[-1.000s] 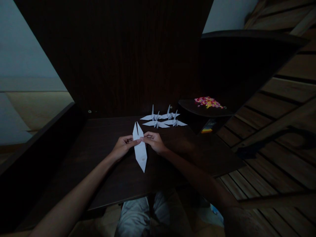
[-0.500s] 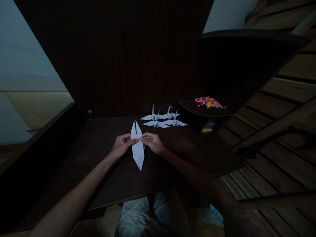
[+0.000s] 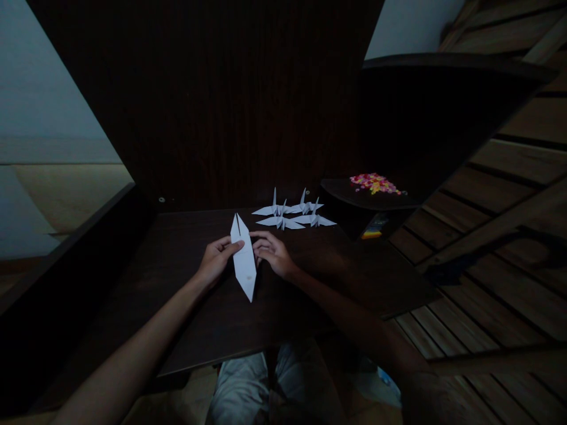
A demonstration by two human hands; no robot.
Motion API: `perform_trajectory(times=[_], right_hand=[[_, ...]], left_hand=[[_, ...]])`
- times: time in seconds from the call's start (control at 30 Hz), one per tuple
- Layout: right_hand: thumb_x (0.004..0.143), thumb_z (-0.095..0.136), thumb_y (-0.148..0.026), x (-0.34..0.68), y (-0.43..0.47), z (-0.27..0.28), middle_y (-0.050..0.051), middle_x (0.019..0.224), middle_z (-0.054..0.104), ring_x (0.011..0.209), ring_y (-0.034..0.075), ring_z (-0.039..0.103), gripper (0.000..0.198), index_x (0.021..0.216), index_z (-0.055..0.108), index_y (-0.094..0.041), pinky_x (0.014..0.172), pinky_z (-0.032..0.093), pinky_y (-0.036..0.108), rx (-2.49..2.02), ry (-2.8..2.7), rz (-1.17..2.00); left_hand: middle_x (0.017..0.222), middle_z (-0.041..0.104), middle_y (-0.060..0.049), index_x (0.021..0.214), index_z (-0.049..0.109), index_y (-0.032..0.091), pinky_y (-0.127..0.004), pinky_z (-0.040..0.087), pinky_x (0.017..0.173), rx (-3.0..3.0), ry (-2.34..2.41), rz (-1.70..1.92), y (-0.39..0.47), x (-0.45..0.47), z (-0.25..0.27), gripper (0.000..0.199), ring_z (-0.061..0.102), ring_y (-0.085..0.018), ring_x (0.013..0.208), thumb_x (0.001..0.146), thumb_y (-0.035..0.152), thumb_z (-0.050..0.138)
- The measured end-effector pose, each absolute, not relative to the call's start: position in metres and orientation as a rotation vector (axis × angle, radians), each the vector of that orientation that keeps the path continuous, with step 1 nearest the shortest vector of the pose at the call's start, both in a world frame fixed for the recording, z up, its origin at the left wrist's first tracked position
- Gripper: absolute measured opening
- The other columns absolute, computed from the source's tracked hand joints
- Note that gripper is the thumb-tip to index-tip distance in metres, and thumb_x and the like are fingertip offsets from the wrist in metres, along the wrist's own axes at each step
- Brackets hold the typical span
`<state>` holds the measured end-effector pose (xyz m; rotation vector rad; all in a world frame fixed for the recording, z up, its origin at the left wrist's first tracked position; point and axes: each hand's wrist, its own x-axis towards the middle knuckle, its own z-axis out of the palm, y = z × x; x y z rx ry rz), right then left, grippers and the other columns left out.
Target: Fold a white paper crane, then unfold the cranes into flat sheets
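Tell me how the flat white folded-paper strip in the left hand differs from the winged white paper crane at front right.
The flat white folded-paper strip has a slit at its far end; the winged white paper crane has spread wings and an upright point.
The strip runs near to far; the crane's wings stretch left to right.
The left hand grips the strip; the crane sits untouched on the dark tabletop.
Both are white folded paper.

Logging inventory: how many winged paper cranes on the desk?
4, at the back of the desk: back-left crane, back-right crane, front-left crane, front-right crane. They overlap in view, but none seems hidden. The held folded paper isn't counted.
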<state>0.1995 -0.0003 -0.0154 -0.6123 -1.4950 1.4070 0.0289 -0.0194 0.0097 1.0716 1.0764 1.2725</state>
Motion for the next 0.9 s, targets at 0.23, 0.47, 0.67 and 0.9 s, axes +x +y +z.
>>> perform_trajectory(times=[0.23, 0.47, 0.67, 0.9], right_hand=[[0.070, 0.068, -0.022, 0.207, -0.008, -0.007, 0.003, 0.090, 0.053, 0.079, 0.014, 0.052, 0.021, 0.090, 0.072, -0.021, 0.059, 0.048, 0.023, -0.544, -1.677, 1.385], [0.071, 0.071, -0.023, 0.209, -0.005, -0.010, 0.003, 0.094, 0.053, 0.079, 0.013, 0.050, 0.025, 0.096, 0.070, -0.021, 0.063, 0.044, 0.023, -0.587, -1.743, 1.293], [0.074, 0.070, -0.033, 0.203, -0.004, -0.011, 0.003, 0.091, 0.055, 0.083, 0.015, 0.053, 0.018, 0.086, 0.069, -0.019, 0.065, 0.045, 0.024, -0.644, -1.683, 1.197], [0.071, 0.072, -0.045, 0.196, -0.003, -0.012, 0.000, 0.074, 0.057, 0.072, 0.014, 0.056, 0.030, 0.079, 0.058, -0.019, 0.064, 0.046, 0.026, -0.806, -1.513, 1.161]], left_hand=[[0.065, 0.068, -0.003, 0.073, 0.067, 0.013, -0.025, 0.045, 0.054, 0.981, 1.092, 1.236, -0.021, 0.031, 0.013, 0.036, 0.060, -0.015, 0.055, 0.054, 0.039, 0.083], [0.067, 0.069, -0.003, 0.072, 0.068, 0.014, -0.025, 0.047, 0.058, 0.962, 1.078, 1.206, -0.020, 0.031, 0.013, 0.033, 0.062, -0.015, 0.060, 0.055, 0.038, 0.083], [0.071, 0.069, -0.003, 0.074, 0.070, 0.014, -0.025, 0.048, 0.059, 1.009, 1.040, 1.196, -0.020, 0.031, 0.012, 0.032, 0.062, -0.015, 0.063, 0.057, 0.037, 0.081], [0.075, 0.070, -0.007, 0.079, 0.071, 0.012, -0.030, 0.050, 0.061, 1.097, 0.978, 1.149, -0.019, 0.032, 0.009, 0.037, 0.063, -0.019, 0.064, 0.062, 0.044, 0.076]])
